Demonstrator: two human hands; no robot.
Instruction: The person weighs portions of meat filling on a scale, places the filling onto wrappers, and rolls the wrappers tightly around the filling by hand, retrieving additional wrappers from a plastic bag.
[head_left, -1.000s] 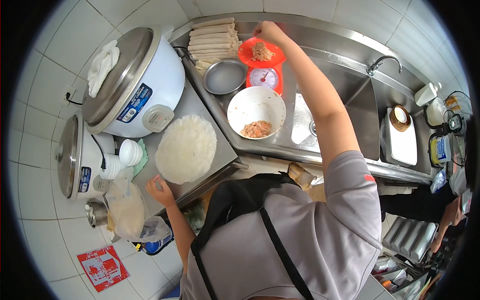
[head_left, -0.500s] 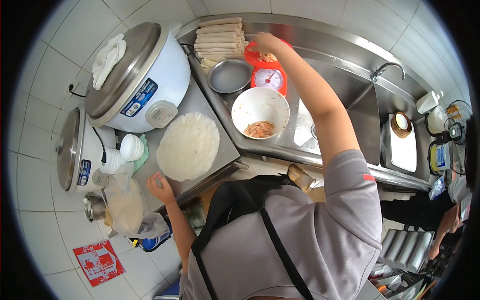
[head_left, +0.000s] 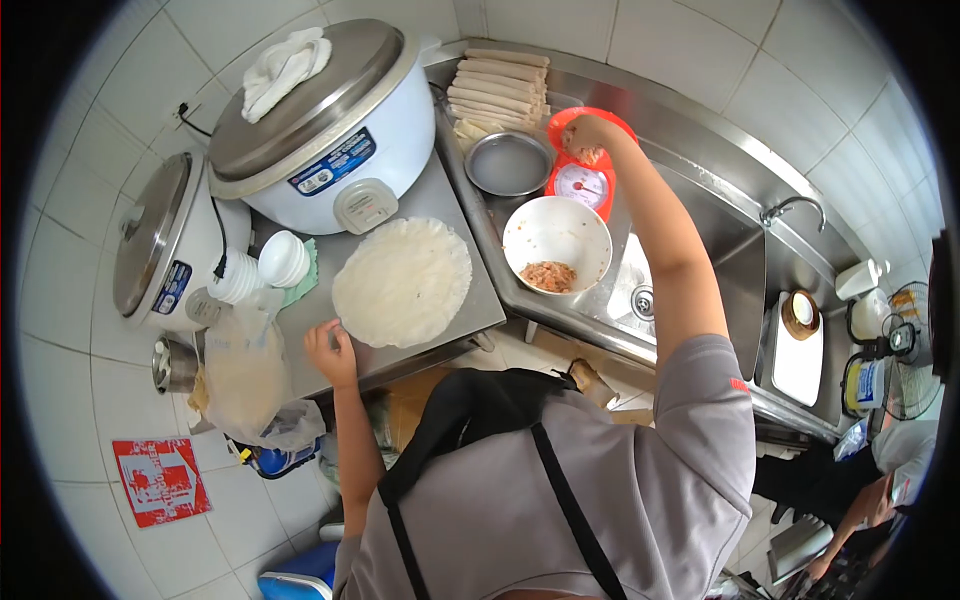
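Lying beside left hand (head_left: pixel 331 354), wrappers (head_left: pixel 402 283); filling (head_left: pixel 591 156) (half-hidden) under right hand (head_left: pixel 594 131).

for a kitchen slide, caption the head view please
Right hand at the red pan, left hand near the round white sheets.

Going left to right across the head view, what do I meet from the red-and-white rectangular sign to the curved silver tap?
Red-and-white sign → left hand → large round off-white sheet → round grey metal pan → round white bowl → round metal sink drain → silver tap.
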